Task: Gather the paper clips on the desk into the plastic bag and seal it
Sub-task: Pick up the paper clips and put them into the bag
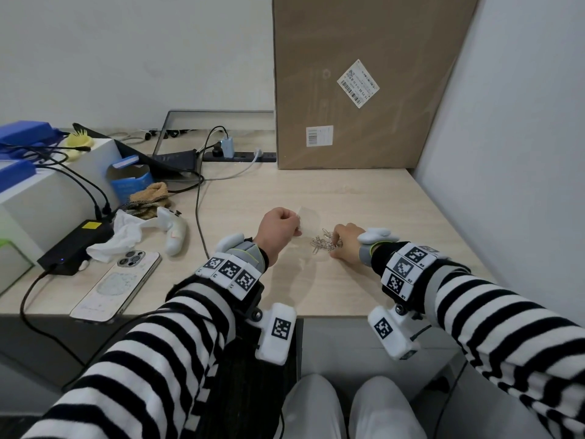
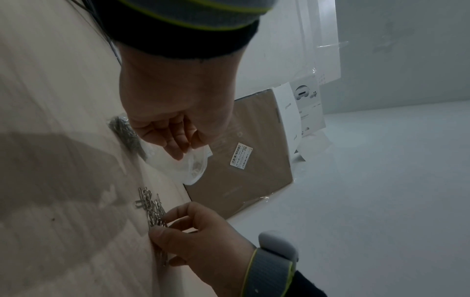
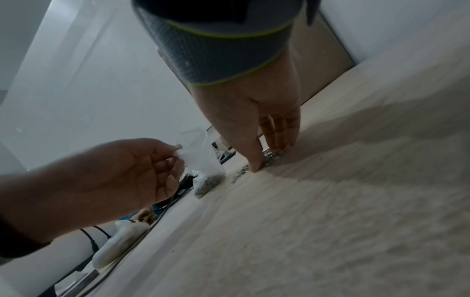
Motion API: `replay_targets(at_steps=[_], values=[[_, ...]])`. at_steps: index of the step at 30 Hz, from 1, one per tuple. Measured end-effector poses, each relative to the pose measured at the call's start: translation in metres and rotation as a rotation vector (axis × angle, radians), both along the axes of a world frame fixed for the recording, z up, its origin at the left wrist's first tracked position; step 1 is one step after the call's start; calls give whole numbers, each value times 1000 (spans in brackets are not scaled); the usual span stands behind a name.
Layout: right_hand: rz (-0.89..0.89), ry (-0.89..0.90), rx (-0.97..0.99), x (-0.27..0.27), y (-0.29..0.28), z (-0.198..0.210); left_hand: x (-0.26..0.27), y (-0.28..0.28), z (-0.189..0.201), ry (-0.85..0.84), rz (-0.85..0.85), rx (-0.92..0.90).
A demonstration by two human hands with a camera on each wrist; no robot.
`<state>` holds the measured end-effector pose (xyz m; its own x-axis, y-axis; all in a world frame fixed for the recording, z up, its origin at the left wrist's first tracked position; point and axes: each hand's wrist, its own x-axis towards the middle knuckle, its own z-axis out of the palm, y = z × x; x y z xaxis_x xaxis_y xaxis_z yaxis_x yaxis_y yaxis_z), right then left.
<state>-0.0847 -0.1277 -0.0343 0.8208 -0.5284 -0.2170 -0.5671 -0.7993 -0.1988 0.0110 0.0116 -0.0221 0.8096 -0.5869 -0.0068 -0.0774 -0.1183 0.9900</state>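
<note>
Pinching plastic bag top edge with left hand, right hand down on paper clips.
Bag held upright, bottom on tabletop, some clips already in its bottom per right wrist view. Loose clip pile lies just right of the bag, touching right hand fingertips; thumb and curled fingers close around several clips. Cardboard box stands well behind the bag; phone far left of the bag.

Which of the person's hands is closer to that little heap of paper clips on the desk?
The right hand: its fingers touch the paper clips. The left hand is off to their left, raised, pinching the plastic bag.
</note>
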Motion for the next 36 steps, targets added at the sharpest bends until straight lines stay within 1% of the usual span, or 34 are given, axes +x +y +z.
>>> replay_targets(at_steps=[4, 8, 11, 16, 18, 20, 22, 26, 28, 31, 36], values=[[23, 22, -21, 3, -1, 1, -3, 0, -1, 5, 1, 8], [18, -1, -44, 3, -1, 1, -4, 1, -2, -3, 0, 17], [0, -9, -3, 2, -1, 4, -5, 2, 0, 0, 1, 15], [-122, -196, 113, -3, -13, 0, -5, 1, 1, 8, -7, 36], [-211, -315, 261, -2, -20, -4, -5, 0, 0, 16, -3, 41], [-335, -476, 469, -3, -22, -1, -4, -1, 1, 21, -1, 41], [-382, -614, 569, -2, -22, 6, -5, -3, 2, 27, 0, 34], [-304, -866, 679, 9, -19, 28, -5, -10, 6, 50, -4, 28], [-236, -926, 692, 17, -10, 39, -5, -12, 7, 67, -2, 21], [-131, -928, 588, 27, 7, 48, -5, -12, 11, 93, -8, 6], [-18, -854, 381, 36, 24, 38, -2, -6, 13, 205, 13, -42]])
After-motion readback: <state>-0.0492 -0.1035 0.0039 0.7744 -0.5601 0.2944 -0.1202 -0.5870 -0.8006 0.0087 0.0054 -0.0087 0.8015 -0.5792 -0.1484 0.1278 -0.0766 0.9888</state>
